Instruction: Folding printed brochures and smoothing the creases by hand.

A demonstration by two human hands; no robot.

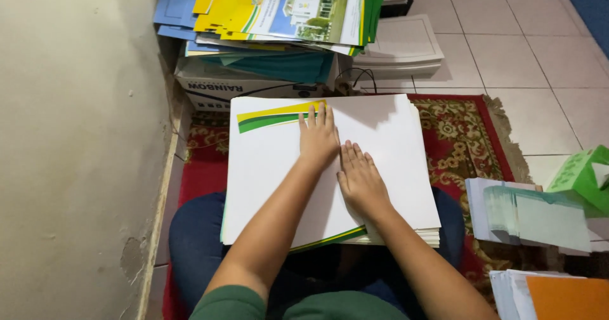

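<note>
On the lap, both flat-fingered hands, left hand [319, 143] and right hand [360, 182], press the folded sheet [273, 168], long axis pointing away.

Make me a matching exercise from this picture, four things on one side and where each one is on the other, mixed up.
Things:
1. left hand
2. right hand
3. green box
4. pile of printed folders

Places:
A. at the far right edge, on the floor
B. stacked on a carton by the wall, beyond the lap
C. flat on the white sheet, fingertips beside its yellow and green stripe
D. flat on the same sheet, nearer the body

Pairs: 1-C, 2-D, 3-A, 4-B
</note>
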